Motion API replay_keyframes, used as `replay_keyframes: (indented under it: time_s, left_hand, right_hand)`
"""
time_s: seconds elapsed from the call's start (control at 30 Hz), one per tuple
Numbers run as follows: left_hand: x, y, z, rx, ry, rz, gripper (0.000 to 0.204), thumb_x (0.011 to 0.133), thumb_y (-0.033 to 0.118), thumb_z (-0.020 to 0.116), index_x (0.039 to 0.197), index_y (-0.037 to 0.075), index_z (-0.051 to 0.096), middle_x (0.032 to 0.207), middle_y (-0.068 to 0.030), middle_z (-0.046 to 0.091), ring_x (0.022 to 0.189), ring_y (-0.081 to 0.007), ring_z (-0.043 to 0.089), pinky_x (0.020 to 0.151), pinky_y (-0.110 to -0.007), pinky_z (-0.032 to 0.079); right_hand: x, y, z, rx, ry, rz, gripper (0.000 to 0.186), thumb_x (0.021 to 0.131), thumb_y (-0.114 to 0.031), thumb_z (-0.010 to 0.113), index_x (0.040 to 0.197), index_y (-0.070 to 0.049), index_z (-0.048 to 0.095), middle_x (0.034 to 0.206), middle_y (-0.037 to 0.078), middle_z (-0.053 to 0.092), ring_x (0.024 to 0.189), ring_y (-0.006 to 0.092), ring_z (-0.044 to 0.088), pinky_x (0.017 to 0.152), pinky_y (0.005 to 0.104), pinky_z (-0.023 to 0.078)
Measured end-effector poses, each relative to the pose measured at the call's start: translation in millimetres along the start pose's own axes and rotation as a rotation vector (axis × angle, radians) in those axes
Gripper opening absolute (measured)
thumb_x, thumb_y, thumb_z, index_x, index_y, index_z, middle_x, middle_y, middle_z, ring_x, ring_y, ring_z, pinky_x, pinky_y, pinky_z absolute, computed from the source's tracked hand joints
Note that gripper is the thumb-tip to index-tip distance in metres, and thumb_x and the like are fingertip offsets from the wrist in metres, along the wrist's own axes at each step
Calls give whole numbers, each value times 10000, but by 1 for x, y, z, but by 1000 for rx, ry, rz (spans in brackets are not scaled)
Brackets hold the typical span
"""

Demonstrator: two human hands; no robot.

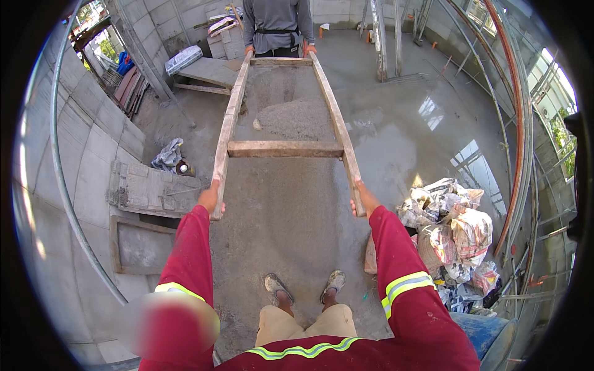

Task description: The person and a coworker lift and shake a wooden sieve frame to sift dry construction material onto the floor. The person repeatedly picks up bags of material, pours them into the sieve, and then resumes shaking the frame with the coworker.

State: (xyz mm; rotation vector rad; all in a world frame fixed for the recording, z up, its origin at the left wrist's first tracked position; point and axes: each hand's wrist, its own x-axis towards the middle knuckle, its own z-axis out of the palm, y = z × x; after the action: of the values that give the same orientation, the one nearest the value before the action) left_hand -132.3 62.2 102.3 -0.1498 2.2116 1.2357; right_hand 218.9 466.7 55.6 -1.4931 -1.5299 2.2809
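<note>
My left hand (210, 199) is wrapped round the near end of one long side rail of a wooden frame (286, 149). On the other rail's near end, my right hand (366, 199) is closed in the same way. Two crossbars join the rails, one midway and one at the far end. Whether a mesh fills the far section, I cannot tell. A co-worker (276, 28) in a grey top grips both far ends of the rails. A mound of wet grey sand or mortar (297, 119) shows between the rails.
Crumpled sacks (455, 226) lie in a heap at right, by a blue barrel (482, 337). Boards (154, 188) and a wooden tray (145, 244) lie at left. Wet floor with puddles (473, 167) stretches right; metal poles (378, 40) stand at the back.
</note>
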Motion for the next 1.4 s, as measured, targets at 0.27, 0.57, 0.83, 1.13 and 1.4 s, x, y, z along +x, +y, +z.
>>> replay_keyframes:
  time_s: [0.27,0.57,0.83,1.13,1.4]
  left_hand:
    - [-60,-165,11,109,89,64,961,965,761,428,1140,-155,661,751,-240,668,539,-305,657,518,-456,503]
    - [-175,-315,14,-31,71,1,878,976,749,417,1016,-99,641,631,-174,616,497,-259,622,471,-394,499]
    - [9,-62,8,81,20,67,1036,928,814,437,1165,-175,632,839,-268,687,573,-312,681,553,-465,526]
    - [-103,-211,31,15,64,-6,978,949,759,487,1098,-196,640,677,-207,634,524,-288,647,496,-439,501]
    - [-182,-320,28,-48,109,-26,907,984,737,417,1035,-137,654,635,-176,606,492,-259,618,472,-408,485]
  right_hand:
    - [-36,159,-5,53,86,68,723,916,-790,539,1019,-78,610,757,62,609,553,175,585,518,366,535]
    - [-135,314,-43,66,170,128,783,911,-787,542,970,-12,640,702,100,622,552,209,612,505,382,534]
    - [13,48,-10,5,15,-8,810,863,-872,499,947,-71,586,745,44,577,564,166,577,511,367,532]
    - [-60,203,-33,55,144,157,770,925,-809,482,977,-57,633,744,79,614,561,192,595,505,373,531]
    - [-129,328,-54,50,161,113,758,965,-764,446,1004,-28,624,714,111,628,545,227,607,505,397,531]
